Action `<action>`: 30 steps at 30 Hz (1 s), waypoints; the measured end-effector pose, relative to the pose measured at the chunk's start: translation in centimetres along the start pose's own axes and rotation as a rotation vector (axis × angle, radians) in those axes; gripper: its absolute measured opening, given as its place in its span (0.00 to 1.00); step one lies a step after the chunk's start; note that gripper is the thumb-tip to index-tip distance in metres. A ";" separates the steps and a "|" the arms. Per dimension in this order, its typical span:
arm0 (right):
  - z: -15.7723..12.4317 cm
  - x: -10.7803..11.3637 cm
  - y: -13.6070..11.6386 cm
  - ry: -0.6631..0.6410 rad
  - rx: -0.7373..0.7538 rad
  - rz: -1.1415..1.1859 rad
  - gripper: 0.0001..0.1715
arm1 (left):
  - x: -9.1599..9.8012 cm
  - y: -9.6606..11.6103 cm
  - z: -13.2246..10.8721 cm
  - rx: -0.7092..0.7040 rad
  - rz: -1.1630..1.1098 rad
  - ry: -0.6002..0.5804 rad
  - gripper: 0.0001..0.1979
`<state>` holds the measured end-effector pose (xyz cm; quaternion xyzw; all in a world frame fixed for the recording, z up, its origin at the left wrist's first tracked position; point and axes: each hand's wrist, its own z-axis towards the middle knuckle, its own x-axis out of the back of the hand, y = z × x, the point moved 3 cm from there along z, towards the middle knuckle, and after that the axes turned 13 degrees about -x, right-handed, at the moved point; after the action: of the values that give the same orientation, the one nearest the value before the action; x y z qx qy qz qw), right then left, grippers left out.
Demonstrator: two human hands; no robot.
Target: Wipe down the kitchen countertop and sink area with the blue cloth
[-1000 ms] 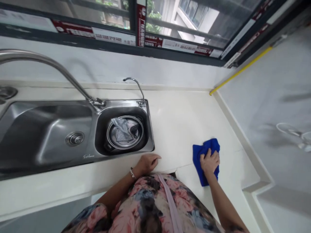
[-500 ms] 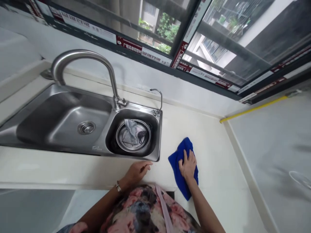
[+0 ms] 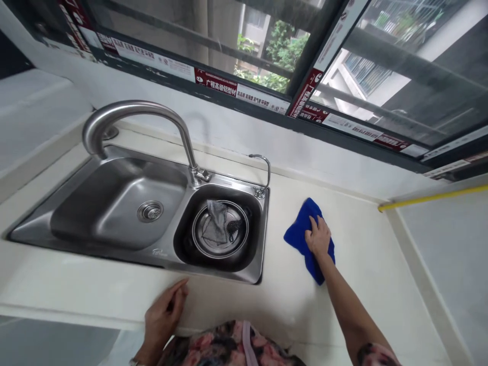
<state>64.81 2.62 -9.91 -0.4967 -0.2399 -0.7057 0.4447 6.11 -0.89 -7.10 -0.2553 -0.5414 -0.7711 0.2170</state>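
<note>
A blue cloth (image 3: 303, 226) lies crumpled on the white countertop, right of the sink. My right hand (image 3: 318, 238) presses down on it, fingers bent over the fabric. At the counter's front, below the double sink (image 3: 122, 254), is my left hand (image 3: 166, 311), fingers curled together and nothing visible in them. Inside the smaller basin sits a round metal strainer (image 3: 198, 239). A grey rag (image 3: 216, 223) and a dark mesh scrubber (image 3: 233, 229) lie in the strainer.
A large curved faucet (image 3: 183, 132) rises behind the sink, and a thin small tap (image 3: 269, 173) stands at its right back corner. A window frame (image 3: 259, 101) runs along the back wall. A yellow pipe (image 3: 430, 198) extends along the right wall.
My right hand has slid the blue cloth away from me, toward the back wall. My left hand has moved left along the counter's front. The view has shifted too.
</note>
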 end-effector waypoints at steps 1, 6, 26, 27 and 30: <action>1.4 -0.6 0.0 -0.010 0.018 0.012 0.32 | 0.0 -0.2 -0.1 0.026 0.010 0.010 0.15; 8.6 -3.4 -2.2 -0.113 0.167 0.069 0.36 | -0.5 -1.1 0.0 0.037 0.049 -0.054 0.14; 19.7 -5.8 -19.1 -0.389 -0.032 1.007 0.24 | -0.9 -1.5 1.0 0.148 0.140 -0.056 0.13; 18.8 -5.2 -16.8 -0.299 -0.096 0.971 0.25 | -1.4 -1.2 2.0 0.160 0.068 -0.100 0.14; 14.3 -3.7 -9.0 -0.126 -0.146 0.723 0.25 | -4.0 0.5 7.0 0.144 -0.199 -0.272 0.17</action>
<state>64.40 19.63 -6.79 -0.6220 -0.0249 -0.4863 0.6132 10.62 5.75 -7.26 -0.2864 -0.6420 -0.7064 0.0822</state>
